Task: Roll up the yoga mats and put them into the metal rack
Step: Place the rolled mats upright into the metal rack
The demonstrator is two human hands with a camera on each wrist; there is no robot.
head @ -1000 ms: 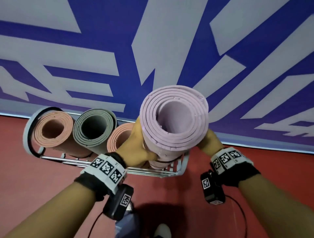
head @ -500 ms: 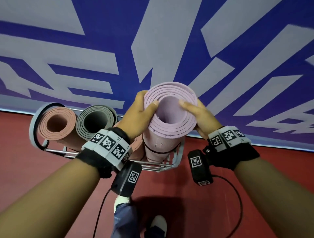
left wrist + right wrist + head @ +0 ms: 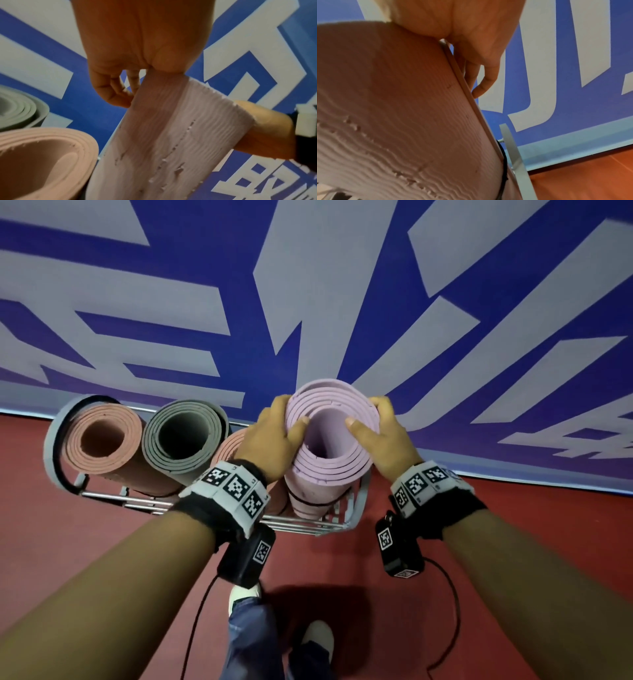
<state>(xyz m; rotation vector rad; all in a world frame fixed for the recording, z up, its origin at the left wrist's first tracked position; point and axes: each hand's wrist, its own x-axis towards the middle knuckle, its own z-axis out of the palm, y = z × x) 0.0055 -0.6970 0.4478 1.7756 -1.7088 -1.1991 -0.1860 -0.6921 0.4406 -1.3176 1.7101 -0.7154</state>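
Behind everything stands a wall [image 3: 205, 302] painted in blue and grey shapes, and below it lies the red floor [image 3: 68, 559]. The metal rack [image 3: 359, 501] sits on that floor against the wall's foot; all places here are told from this rack.

Four rolled mats stand on end in the rack. At its left end is a salmon mat [image 3: 102, 440], ringed by the rack's grey end hoop. Just to the right of it, touching, is a grey-green mat [image 3: 185, 436]. Next comes a second salmon mat [image 3: 233, 450], mostly hidden behind the left hand. At the rack's right end stands the lilac mat [image 3: 329, 467], a dark band around it low down, its lower part behind the rack's front bars and its top above the neighbours.

The left hand [image 3: 270, 436] grips the lilac mat's top rim from the left: the thumb hooks over the edge into the coils, the fingers curl round the outside; the left wrist view shows the palm pressed on the ribbed surface [image 3: 171, 135]. The right hand [image 3: 383, 436] grips the same rim from the right, thumb laid inward over the coils, fingers wrapped behind; in the right wrist view the fingers [image 3: 481, 75] curl past the mat's loose outer edge, with the rack's grey end strip [image 3: 513, 155] below.

Each wrist wears a black band with coded markers and a black box with a cable. In front of the rack are the person's blue trouser legs and white shoes [image 3: 318, 635].
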